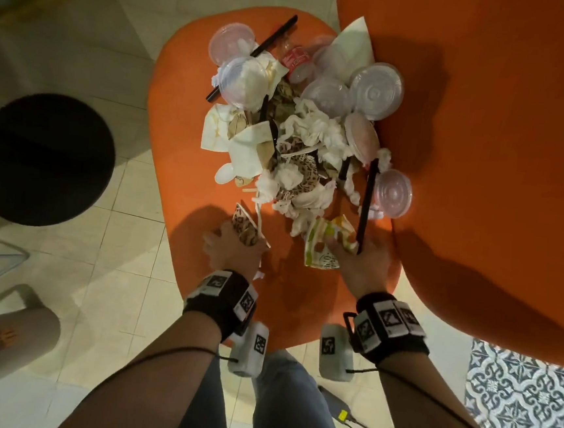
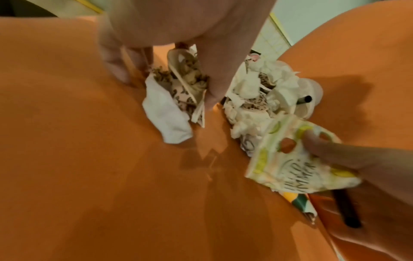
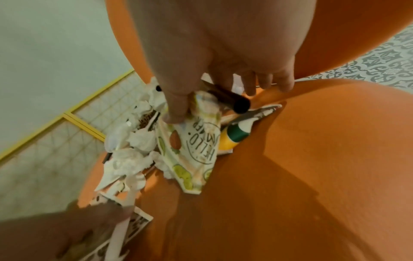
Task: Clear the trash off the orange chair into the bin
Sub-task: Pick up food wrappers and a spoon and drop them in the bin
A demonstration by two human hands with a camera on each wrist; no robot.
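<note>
— On the orange chair, what is being held?
— A leopard-print cup is being gripped by the left hand; a fruit-print cup and black straw are being pinched by the right hand.

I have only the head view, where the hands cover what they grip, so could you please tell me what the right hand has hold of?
Observer: In the right wrist view, the right hand pinches the flattened fruit-print cup with its thumb, and the black straw lies under its fingers.
Operator: Thank you. Is anything hidden beneath that cup?
Observer: Yes, a flattened piece with green and yellow bands lies under it on the orange chair.
Operator: And the left hand?
Observer: The left wrist view shows the left hand gripping the leopard-print cup between thumb and fingers, with a white tissue against it.
</note>
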